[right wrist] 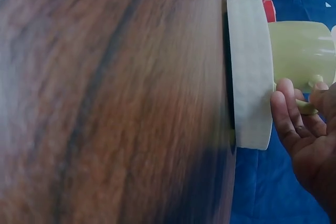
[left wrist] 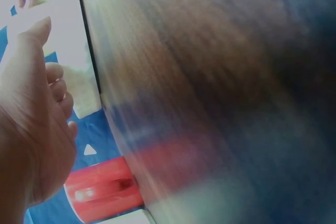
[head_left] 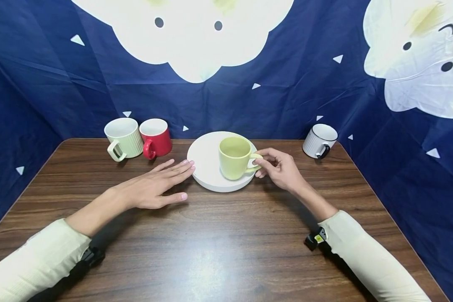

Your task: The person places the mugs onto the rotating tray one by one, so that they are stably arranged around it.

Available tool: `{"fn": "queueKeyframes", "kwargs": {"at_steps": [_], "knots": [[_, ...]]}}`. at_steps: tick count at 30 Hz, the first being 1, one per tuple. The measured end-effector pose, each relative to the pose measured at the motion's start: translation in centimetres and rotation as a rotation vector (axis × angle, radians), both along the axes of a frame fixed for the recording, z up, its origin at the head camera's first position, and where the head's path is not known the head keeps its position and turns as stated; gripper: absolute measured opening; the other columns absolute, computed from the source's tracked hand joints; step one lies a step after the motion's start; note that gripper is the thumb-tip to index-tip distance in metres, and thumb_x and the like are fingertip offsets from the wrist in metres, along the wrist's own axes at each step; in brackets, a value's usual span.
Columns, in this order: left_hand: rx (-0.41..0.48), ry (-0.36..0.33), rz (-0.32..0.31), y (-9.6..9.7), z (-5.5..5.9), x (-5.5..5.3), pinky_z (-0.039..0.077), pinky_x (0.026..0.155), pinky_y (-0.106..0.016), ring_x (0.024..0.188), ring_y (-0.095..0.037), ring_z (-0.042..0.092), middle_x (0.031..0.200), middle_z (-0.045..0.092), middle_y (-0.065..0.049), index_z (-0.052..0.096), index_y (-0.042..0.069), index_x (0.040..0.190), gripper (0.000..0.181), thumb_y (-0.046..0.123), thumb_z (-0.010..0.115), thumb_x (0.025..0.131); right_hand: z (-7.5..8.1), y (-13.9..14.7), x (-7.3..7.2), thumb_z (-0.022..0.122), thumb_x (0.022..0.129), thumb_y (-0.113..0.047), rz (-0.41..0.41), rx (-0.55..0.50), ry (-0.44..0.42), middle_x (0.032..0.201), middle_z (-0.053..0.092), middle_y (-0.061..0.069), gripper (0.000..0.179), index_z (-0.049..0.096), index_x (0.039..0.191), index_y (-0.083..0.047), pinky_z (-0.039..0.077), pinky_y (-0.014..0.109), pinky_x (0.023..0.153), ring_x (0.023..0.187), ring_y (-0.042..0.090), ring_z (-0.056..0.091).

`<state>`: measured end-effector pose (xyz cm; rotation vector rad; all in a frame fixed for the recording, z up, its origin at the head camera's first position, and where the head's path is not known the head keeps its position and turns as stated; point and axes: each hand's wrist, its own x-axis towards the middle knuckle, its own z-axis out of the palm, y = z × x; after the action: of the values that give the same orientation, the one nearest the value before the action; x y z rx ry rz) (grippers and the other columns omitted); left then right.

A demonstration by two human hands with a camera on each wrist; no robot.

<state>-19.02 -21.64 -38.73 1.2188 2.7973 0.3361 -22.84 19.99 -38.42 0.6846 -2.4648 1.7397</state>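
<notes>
Pale sleeves (head_left: pixel 30 262) are showing over desk (head_left: pixel 256 247); right hand (head_left: pixel 281 168) is pinching yellow-green mug (head_left: pixel 232 163) by its handle (head_left: pixel 251 170), mug standing upright on white disc (head_left: pixel 205 157); left hand (head_left: pixel 149 188) is pointing straight fingers (head_left: pixel 181 168) at disc's left edge.

Centre mug (head_left: pixel 231 164): plain yellow-green.
Round stand (head_left: pixel 204 165), centre: plain white.
Ribbed mug (head_left: pixel 131 142), left: pale green, white interior.
Small mug (head_left: pixel 163 141), left: red, white interior.
Right mug (head_left: pixel 314 144): white, vertical lines, black rim and handle.
Table (head_left: pixel 249 235), bottom: brown, dark wood grain.
Cloth (head_left: pixel 302 84), top: navy, white triangles.
</notes>
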Motion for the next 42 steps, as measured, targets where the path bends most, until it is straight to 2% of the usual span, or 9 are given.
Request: {"fn": "queueKeyframes", "kwargs": {"at_steps": [4,14,27,37,42], "knots": [[0.0,0.014,-0.006,0.0,-0.1,-0.1,0.015,0.145,-0.058,0.177,-0.031,0.026,0.189,0.025,-0.007,0.031,0.013,0.179,0.085,0.055,0.064,0.113,0.1,-0.3,0.2,0.07,0.11,0.0,0.046,0.015,-0.014,0.11,0.08,0.034,0.021,0.073,0.128,0.009,0.07,0.045,0.069,0.07,0.015,0.079],[-0.002,0.013,-0.007,0.1,-0.2,-0.1,0.015,0.145,-0.058,0.177,-0.031,0.026,0.189,0.025,-0.007,0.031,0.013,0.179,0.086,0.056,0.064,0.113,0.0,-1.1,0.6,0.065,0.112,0.002,0.124,-0.005,-0.102,0.118,0.079,0.036,0.017,0.068,0.126,0.011,0.072,0.037,0.071,0.076,0.02,0.082],[-0.002,0.024,-0.004,0.0,-0.1,0.1,0.016,0.145,-0.059,0.176,-0.034,0.027,0.189,0.025,-0.009,0.031,0.012,0.179,0.087,0.057,0.064,0.113,-0.2,-0.8,0.6,0.061,0.113,0.003,0.196,0.015,-0.079,0.121,0.078,0.036,0.016,0.065,0.126,0.013,0.072,0.04,0.075,0.082,0.017,0.084],[0.003,0.014,-0.004,0.0,0.0,0.0,0.017,0.144,-0.061,0.176,-0.034,0.026,0.189,0.025,-0.008,0.031,0.012,0.179,0.083,0.055,0.062,0.114,0.5,-1.0,0.9,0.06,0.114,0.004,0.226,0.019,-0.111,0.124,0.078,0.037,0.019,0.064,0.129,0.013,0.072,0.041,0.077,0.083,0.018,0.084],[0.0,0.017,-0.003,0.0,-0.1,-0.1,0.017,0.143,-0.063,0.176,-0.034,0.025,0.19,0.024,-0.008,0.03,0.012,0.179,0.086,0.055,0.064,0.113,0.6,-1.1,1.0,0.059,0.114,0.004,0.234,0.015,-0.123,0.125,0.077,0.038,0.021,0.064,0.132,0.013,0.072,0.037,0.078,0.084,0.018,0.084]]}}
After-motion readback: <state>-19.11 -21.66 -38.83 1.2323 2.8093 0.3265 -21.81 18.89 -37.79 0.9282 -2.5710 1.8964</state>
